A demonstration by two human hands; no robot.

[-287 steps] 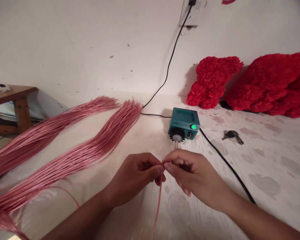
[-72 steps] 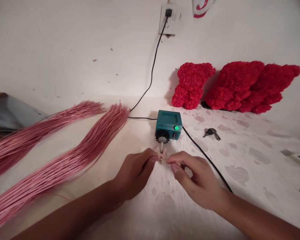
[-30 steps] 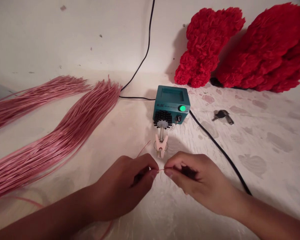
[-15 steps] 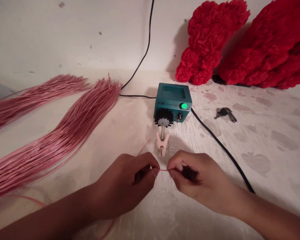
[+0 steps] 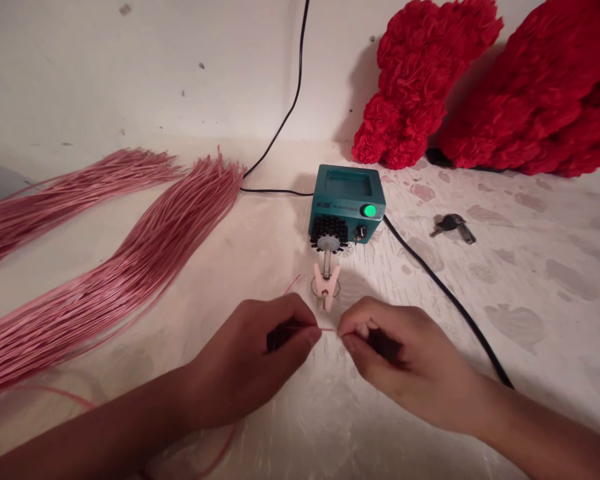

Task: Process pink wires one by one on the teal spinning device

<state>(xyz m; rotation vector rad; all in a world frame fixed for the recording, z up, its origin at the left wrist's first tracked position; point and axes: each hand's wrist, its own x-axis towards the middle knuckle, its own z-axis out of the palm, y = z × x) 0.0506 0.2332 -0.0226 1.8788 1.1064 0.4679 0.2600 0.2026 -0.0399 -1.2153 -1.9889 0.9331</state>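
Note:
Between my two hands a short stretch of thin pink cord (image 5: 327,329) runs level. My left hand (image 5: 265,360) pinches it between thumb and forefinger. My right hand (image 5: 405,360) pinches its other end with the fingertips. One loose cord end sticks up behind my left knuckles, and more cord curves below my left wrist. Just beyond my fingertips a pink clothespin (image 5: 325,287) is clipped at the shaft of a small teal machine (image 5: 350,193). That machine has a black bristly wheel (image 5: 329,233) and a lit green button (image 5: 369,211).
Two bundles of pink cords (image 5: 145,247) lie on the left. Red flower-covered shapes (image 5: 415,80) lean at the back right wall. Keys (image 5: 453,227) rest on the patterned tabletop (image 5: 520,280). A black cable (image 5: 450,300) passes right of my right hand.
Both hands have moved up slightly toward the clothespin. The gap between my fingertips is a little wider, with the cord still pinched in both.

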